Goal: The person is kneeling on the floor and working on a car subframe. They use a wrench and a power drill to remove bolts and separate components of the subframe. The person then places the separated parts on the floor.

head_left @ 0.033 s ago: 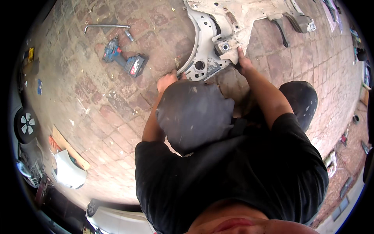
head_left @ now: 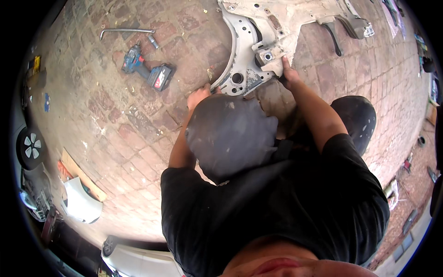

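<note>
A large, pale metal car body panel (head_left: pixel 240 51) lies in front of me, with a curved arch edge, round holes and scuffed paint. My left hand (head_left: pixel 198 96) is closed around its near left end, low on the arch; my knee partly hides the fingers. At the bracketed near right corner, my right hand (head_left: pixel 290 76) grips the panel with the thumb on top and the other fingers out of sight beneath. Left of the panel, a blue and black cordless impact driver (head_left: pixel 138 64) lies on its side.
Beyond the driver are a long bent-handled bar (head_left: pixel 127 30) and a short socket (head_left: pixel 153 41). A white curved panel (head_left: pixel 83 203) leans by cardboard at left, near a car wheel (head_left: pixel 32 147). A white car (head_left: pixel 138 258) stands lower left. Brick paving (head_left: pixel 143 134) covers the ground.
The near end of the panel has shifted very slightly to the right, with my left hand moving along with it. The tools stay where they were.
</note>
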